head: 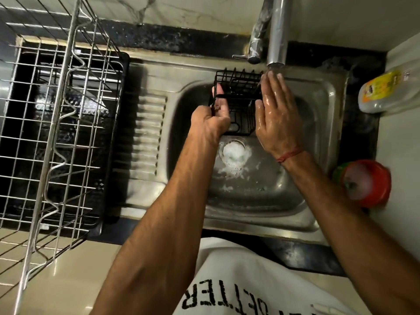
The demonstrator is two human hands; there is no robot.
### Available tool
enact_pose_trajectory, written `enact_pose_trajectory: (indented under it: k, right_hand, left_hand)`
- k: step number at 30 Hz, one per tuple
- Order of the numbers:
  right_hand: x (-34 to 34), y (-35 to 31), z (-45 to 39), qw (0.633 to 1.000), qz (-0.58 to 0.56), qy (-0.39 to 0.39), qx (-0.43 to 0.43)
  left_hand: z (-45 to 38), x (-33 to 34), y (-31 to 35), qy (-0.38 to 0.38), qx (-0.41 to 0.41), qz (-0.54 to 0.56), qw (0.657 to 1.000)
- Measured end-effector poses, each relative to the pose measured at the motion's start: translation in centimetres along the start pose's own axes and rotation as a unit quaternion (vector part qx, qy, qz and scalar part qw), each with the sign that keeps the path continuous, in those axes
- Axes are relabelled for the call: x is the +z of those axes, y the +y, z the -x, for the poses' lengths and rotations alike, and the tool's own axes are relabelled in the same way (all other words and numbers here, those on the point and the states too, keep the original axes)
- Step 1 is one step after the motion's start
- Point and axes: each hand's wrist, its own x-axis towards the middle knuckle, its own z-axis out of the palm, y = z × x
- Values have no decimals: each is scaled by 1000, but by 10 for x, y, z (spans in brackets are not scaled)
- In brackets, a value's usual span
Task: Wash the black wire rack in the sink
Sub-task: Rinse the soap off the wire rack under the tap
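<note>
I find the black wire rack (238,103) held above the sink (318,103) basin, just under the tap spout (276,30). My left hand (213,117) grips its left edge, thumb hooked over the wire. My right hand (276,114), wet, lies flat with straight fingers against the rack's right side. Foam sits round the drain (234,153).

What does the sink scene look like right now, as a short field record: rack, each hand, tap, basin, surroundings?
rack: small black wire rack, held over the steel sink basin
left hand: left hand grips the rack's left edge
right hand: right hand, wet, fingers straight against the rack's right side, fingertips under the spout
tap: chrome tap, water running
basin: foam at the drain
surroundings: silver wire dish rack left; yellow-labelled bottle and red tub right
</note>
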Motion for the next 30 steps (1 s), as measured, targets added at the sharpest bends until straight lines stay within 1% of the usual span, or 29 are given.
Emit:
enact_pose_trajectory:
  k: [1,3,5,6,8,9,11,13,15,17,19,21,22,24,28,30]
  right_hand:
    - [0,0,3,1000,1,9,14]
    - [2,0,9,1000,10,1,-17]
    - [-1,-5,15,998,-10,-1,-62]
    - [-1,-7,16,998,-35,4,-59]
    - [-1,-9,18,993,-112,36,-16]
    - [-2,-10,20,986,-155,64,12]
    - [-4,-10,24,960,-248,106,72]
    - [-5,-10,25,938,-293,137,125]
    - [0,-8,25,926,-301,133,184]
    - [9,-2,27,925,-288,125,214]
    - [19,10,28,931,-277,113,210]
    - [25,20,28,934,-274,97,207]
    - [27,23,28,935,-274,93,207]
    - [30,28,28,933,-280,93,208]
    - [39,31,30,928,-289,113,207]
    - [46,32,31,924,-290,114,222]
  left_hand:
    - [-1,-1,-1,-14,-1,-9,1000]
    - [0,-2,-15,-34,-9,-30,999]
    - [-1,-3,-28,-40,-9,-93,995]
    - [-3,-4,-35,-42,-4,-131,991]
    - [-7,-8,-45,-45,5,-178,983]
    - [-8,-11,-50,-55,3,-192,980]
    - [-10,-15,-58,-78,-5,-201,977]
    - [-13,-21,-66,-78,13,-238,968]
    - [-16,-25,-74,-90,33,-270,958]
    - [-22,-31,-76,-104,40,-290,950]
    - [-25,-35,-72,-103,23,-306,946]
    - [-26,-36,-66,-94,15,-342,935]
    - [-28,-35,-63,-90,16,-358,929]
    - [-28,-34,-55,-84,44,-375,922]
    - [-31,-32,-30,-78,90,-311,943]
    - [-33,-35,-12,-71,123,-300,943]
